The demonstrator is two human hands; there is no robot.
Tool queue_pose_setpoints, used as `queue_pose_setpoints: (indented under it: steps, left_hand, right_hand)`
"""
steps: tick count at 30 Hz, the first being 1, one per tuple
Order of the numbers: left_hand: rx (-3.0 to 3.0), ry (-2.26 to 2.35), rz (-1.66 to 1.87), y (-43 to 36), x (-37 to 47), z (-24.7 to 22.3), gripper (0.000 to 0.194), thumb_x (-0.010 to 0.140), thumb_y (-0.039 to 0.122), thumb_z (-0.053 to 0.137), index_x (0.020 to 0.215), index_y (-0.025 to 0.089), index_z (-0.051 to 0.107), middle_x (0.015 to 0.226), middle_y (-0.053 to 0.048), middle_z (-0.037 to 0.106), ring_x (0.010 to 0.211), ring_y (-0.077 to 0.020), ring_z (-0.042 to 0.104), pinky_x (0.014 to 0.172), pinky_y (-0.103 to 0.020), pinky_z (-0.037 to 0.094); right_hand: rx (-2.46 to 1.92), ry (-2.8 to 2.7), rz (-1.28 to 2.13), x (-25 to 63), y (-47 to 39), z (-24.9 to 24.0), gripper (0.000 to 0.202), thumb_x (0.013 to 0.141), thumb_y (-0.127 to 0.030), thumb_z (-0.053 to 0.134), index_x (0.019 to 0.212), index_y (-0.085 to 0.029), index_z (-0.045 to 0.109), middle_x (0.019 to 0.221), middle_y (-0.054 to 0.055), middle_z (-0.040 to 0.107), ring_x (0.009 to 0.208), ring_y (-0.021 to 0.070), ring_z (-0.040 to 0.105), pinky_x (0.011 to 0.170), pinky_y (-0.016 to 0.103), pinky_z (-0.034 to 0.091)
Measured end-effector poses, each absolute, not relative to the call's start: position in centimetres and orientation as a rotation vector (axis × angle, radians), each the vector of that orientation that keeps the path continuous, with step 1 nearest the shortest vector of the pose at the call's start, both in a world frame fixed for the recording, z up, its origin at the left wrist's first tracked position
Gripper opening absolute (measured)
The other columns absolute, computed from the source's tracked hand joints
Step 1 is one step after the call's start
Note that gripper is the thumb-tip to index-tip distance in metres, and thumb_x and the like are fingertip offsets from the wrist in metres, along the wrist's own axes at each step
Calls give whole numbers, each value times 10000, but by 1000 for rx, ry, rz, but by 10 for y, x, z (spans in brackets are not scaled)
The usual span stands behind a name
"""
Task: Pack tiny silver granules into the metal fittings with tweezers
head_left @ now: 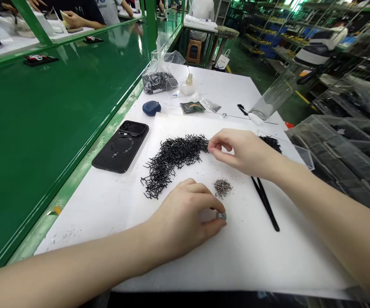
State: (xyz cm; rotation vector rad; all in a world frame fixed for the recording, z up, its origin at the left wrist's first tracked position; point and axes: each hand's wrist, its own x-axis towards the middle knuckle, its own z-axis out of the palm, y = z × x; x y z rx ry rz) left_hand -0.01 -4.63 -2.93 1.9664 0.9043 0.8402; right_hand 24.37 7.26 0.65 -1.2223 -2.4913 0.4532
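My left hand is closed, its thumb and fingertips pinching a small grey metal piece just above the white tabletop. Farther forward, my right hand has thumb and forefinger together at the right end of a curved pile of bent black wire pieces; whether a piece is between the fingertips is too small to make out. A little heap of tiny metal parts lies between the two hands. Black tweezers rest on the table, partly under my right forearm.
Left of the pile lies a black phone, near a green conveyor belt. Behind are a blue rounded case, a bag of black parts and a green packet. A clear bottle and plastic bins stand right.
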Motion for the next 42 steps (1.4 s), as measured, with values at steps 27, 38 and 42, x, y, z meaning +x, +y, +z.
queue_pose_setpoints:
  steps: [27,38,42]
  left_hand:
    - [788,844,817,-30,-4,0,366,838,57,1098,1078,322,1018,1130,-12,997,1092,-199,967,984,-197,749]
    - [716,836,821,-29,-3,0,347,776,-32,1089,927,263,984,998,8,989,941,-134,941,906,-133,732]
    - [714,813,823,-30,-3,-1,334,841,-10,1072,976,287,1002,1042,17,994,994,-130,947,917,-120,725]
  right_hand:
    - [-1001,-1759,584,242,-39,-5,369,1034,-105,885,1181,-441,924,1035,-86,957,711,159,855,634,302,755]
    - [-1016,-1833,513,234,-41,6,305,1056,-120,845,1062,-425,847,1156,-81,963,1015,231,938,893,394,809]
    - [-1062,-1780,552,230,-45,8,352,1050,-93,834,1088,-443,841,1100,-78,959,931,245,930,863,427,805]
